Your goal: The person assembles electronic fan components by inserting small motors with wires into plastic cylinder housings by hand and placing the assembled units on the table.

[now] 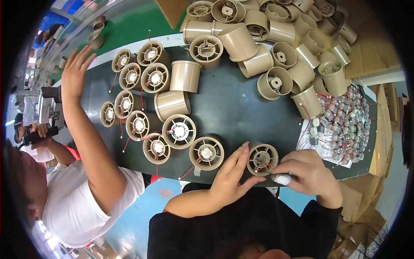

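A beige cylindrical housing point(263, 158) with a spoked inside stands upright at the table's front edge. My left hand point(230, 175) rests against its left side, the fingers stretched along the wall and the thumb at the near side, steadying it. At the right rim, my right hand point(308, 172) is closed on a small part with a white and grey surface point(282, 178), which looks like a small motor; the fingers partly hide it. A thin red wire point(266, 166) runs from near those fingers into the housing.
Left of my hands stand several beige housings point(207, 153) with white-centred motors and red wires. Empty-looking housings point(254, 26) are heaped at the back right. Wired motors point(340, 125) lie piled on the right. At left, a co-worker's raised arm point(92, 138) reaches over the table edge.
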Demonstrator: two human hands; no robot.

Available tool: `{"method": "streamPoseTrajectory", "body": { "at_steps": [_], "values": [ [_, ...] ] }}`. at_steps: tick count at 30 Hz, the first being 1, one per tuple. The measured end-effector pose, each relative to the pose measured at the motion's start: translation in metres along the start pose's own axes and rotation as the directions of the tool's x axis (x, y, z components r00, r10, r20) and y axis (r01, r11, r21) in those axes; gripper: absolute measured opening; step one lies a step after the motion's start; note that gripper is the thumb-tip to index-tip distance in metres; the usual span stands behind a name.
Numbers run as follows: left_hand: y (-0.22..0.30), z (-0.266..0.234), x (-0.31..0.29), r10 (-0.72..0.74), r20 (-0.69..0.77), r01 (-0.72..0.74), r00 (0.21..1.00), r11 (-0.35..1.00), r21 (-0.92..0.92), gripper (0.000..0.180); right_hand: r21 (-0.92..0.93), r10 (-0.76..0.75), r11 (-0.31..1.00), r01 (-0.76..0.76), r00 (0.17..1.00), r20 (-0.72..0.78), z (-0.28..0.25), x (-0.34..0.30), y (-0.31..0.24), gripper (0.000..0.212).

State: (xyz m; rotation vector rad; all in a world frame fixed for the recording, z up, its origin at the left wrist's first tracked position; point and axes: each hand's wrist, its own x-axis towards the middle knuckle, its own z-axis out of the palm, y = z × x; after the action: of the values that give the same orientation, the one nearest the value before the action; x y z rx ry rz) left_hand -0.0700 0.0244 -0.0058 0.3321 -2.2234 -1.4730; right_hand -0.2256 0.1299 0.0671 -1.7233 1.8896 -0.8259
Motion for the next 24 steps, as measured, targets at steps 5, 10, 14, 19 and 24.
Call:
{"method": "streamPoseTrajectory", "body": {
  "at_steps": [5,10,14,19,24],
  "values": [
    [0.005,0.003,-0.004,0.059,-0.097,-0.052,0.994,0.996,0.067,0.059,0.27,0.231,0.934,-0.235,0.972,0.048,0.002,0.009,0.008,0.011],
    [-0.002,0.0,-0.012,0.06,-0.146,-0.048,0.987,0.996,0.081,0.037,0.388,0.29,0.851,-0.353,0.933,0.214,0.011,0.014,0.007,0.008],
    [0.001,0.001,-0.006,0.037,-0.106,-0.03,0.994,0.997,0.068,0.031,0.499,0.434,0.67,-0.55,0.835,0.338,-0.006,0.012,0.004,0.012],
    [-0.001,0.002,-0.006,0.049,-0.099,-0.043,0.994,0.997,0.068,0.022,0.653,0.501,0.411,-0.636,0.756,0.421,0.003,0.015,0.005,0.014],
    [0.0,0.0,-0.004,0.063,-0.06,-0.06,0.996,0.996,0.059,0.022,0.592,0.42,0.6,-0.538,0.842,0.34,0.003,0.011,-0.002,0.023]
  ]
}}
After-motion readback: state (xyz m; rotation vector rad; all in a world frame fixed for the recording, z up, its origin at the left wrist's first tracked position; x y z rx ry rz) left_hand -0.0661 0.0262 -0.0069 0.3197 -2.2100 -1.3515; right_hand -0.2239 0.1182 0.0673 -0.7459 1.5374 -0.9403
